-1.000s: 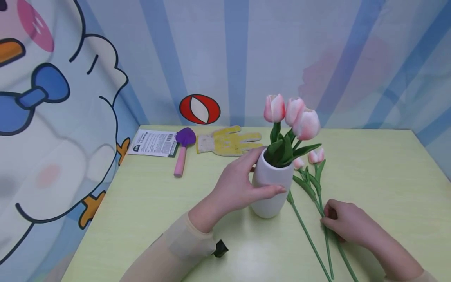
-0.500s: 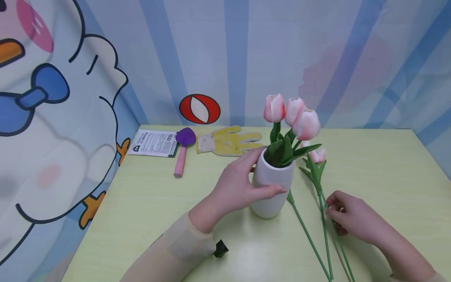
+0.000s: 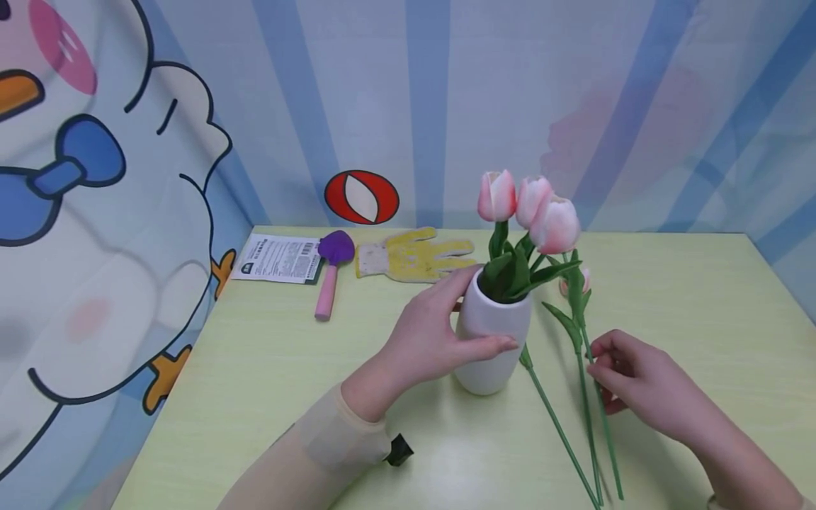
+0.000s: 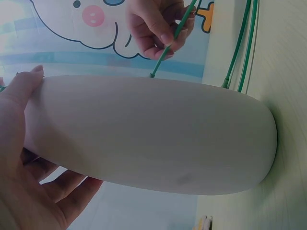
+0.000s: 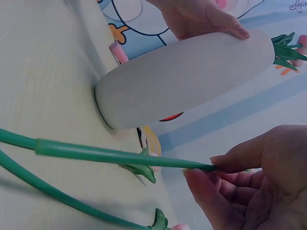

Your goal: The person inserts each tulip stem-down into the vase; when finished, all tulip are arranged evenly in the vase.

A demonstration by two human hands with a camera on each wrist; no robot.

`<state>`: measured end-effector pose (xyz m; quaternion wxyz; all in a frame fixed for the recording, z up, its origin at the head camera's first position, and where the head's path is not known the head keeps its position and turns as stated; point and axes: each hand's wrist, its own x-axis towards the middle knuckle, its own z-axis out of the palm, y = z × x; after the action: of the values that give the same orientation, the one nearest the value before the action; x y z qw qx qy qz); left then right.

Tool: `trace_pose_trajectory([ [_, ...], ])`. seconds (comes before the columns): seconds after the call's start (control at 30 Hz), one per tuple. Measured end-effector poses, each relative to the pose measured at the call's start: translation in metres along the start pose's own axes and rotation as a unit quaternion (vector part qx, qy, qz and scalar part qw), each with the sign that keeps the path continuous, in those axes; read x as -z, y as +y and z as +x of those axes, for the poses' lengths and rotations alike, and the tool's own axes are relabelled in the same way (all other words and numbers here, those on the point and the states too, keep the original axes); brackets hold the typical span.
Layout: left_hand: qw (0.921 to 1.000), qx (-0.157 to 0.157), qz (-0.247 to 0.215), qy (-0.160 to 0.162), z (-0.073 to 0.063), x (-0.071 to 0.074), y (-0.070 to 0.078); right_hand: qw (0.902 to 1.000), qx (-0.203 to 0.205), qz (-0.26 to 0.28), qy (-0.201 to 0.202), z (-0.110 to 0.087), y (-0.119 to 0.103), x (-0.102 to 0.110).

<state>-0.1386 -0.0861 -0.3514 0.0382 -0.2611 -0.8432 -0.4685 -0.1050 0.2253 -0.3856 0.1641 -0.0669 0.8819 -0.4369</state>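
My left hand (image 3: 427, 333) grips a white vase (image 3: 491, 372) by its upper side, thumb across the front. The vase stands on the table, with several pink tulips (image 3: 554, 227) and green leaves rising from its mouth. To its right, my right hand (image 3: 644, 382) pinches the green stem of another tulip (image 5: 96, 154) between thumb and fingertips. That tulip is raised off the table, its bloom hidden behind the vase's flowers in the head view. Two more tulip stems (image 3: 588, 425) lie on the table between vase and right hand, their blooms partly hidden.
Along the back left lie a printed packet (image 3: 277, 258), a small trowel (image 3: 326, 290) with purple blade and pink handle, and a yellow work glove (image 3: 414, 256). Behind the table (image 3: 688, 283) hangs a striped cartoon backdrop (image 3: 427, 106). A black piece (image 3: 399, 450) sits by the left sleeve.
My right hand has moved slightly up and away from me, lifting one tulip; its stem's lower end has come into view and its head has risen behind the vase's flowers. The left hand is unmoved.
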Motion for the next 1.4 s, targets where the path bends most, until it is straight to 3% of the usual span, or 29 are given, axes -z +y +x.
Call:
trace_pose_trajectory([
  [0.33, 1.0, 0.002, 0.001, 0.0, 0.0, 0.0, 0.0, 0.999, 0.031, 0.018, 0.027, 0.005, -0.003, 0.003],
  [0.53, 1.0, -0.001, 0.002, 0.0, 0.0, 0.0, 0.0, 0.9932, 0.078, 0.032, 0.081, 0.009, -0.013, 0.004],
  [0.8, 0.9999, -0.008, 0.003, -0.006, 0.001, 0.001, 0.001, 0.9823, 0.103, 0.055, 0.146, 0.01, -0.011, 0.004],
  [1.4, 1.0, -0.005, 0.003, 0.003, 0.0, 0.0, 0.0, 0.9578, 0.205, 0.115, 0.165, 0.01, -0.022, 0.001],
])
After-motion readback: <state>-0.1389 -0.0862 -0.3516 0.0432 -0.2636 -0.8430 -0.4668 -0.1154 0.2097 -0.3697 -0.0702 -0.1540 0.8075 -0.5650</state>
